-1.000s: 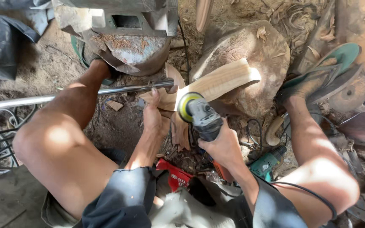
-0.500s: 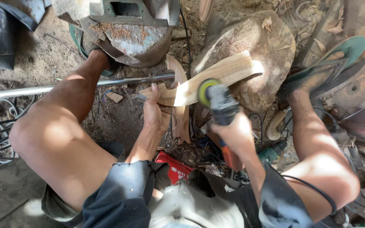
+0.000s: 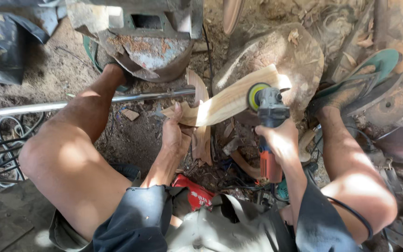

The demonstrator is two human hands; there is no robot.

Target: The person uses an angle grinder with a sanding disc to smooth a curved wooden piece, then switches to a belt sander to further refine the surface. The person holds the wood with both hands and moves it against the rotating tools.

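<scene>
The left hand [image 3: 176, 135] clamps the near end of the pale curved wooden plank [image 3: 225, 100], which rests on the stump [image 3: 299, 60]; it looks stiff and light. The right hand [image 3: 278, 142] grips the orange angle grinder [image 3: 269, 130], disc against the wood.

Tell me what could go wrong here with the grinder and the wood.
1. The left hand holds the wood piece bare, near the grinder disc; a slip could cut the fingers.
2. The right hand alone holds the grinder; a kick might throw it toward the bare legs.
3. The wood only rests on the stump, so it may shift.
</scene>
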